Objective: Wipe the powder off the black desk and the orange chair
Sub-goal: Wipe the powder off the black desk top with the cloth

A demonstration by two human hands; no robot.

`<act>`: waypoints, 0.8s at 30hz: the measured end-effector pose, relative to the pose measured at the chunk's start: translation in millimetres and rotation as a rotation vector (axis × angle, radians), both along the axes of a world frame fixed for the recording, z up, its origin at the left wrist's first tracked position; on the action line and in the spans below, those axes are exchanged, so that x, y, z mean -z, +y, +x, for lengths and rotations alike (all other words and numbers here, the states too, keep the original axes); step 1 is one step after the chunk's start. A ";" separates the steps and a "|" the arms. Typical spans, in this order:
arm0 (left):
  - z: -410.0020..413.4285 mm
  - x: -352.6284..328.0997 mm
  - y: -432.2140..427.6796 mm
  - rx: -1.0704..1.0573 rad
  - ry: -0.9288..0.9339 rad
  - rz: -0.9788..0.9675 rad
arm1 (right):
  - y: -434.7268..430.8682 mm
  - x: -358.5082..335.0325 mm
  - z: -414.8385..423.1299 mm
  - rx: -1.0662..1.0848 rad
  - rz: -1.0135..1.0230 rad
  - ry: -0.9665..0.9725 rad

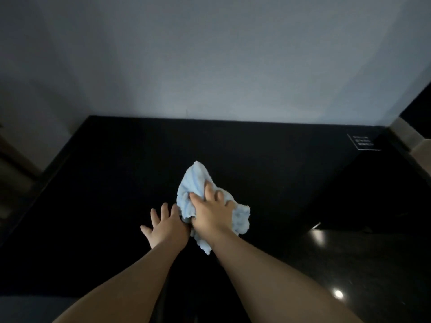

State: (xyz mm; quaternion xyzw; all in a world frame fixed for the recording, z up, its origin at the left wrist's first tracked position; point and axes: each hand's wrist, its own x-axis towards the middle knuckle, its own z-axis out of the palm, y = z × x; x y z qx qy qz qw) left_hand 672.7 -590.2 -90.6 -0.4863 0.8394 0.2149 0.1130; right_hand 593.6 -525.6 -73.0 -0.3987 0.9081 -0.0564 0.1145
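one black desk (268,164), one blue cloth (194,180) clutched by right hand (212,214), left hand (166,226) flat, fingers (164,209) spread

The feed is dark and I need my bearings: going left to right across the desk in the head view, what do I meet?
Left hand, flat on the desk → cloth → label near the far right corner. The right hand overlaps the cloth, so it has no clear place.
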 end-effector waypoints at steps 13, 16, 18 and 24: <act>-61.1 3.8 29.0 0.182 -0.100 -0.010 | 130.0 0.2 -142.6 0.645 0.095 -0.094; -74.8 5.9 66.3 0.233 -0.087 -0.022 | 193.8 2.4 -154.2 0.790 0.082 -0.091; -82.9 6.3 99.9 0.271 -0.065 -0.024 | 238.5 3.8 -152.4 0.869 0.072 -0.090; -99.4 4.2 218.1 0.416 -0.034 -0.028 | 368.2 3.5 -122.6 1.068 0.055 -0.098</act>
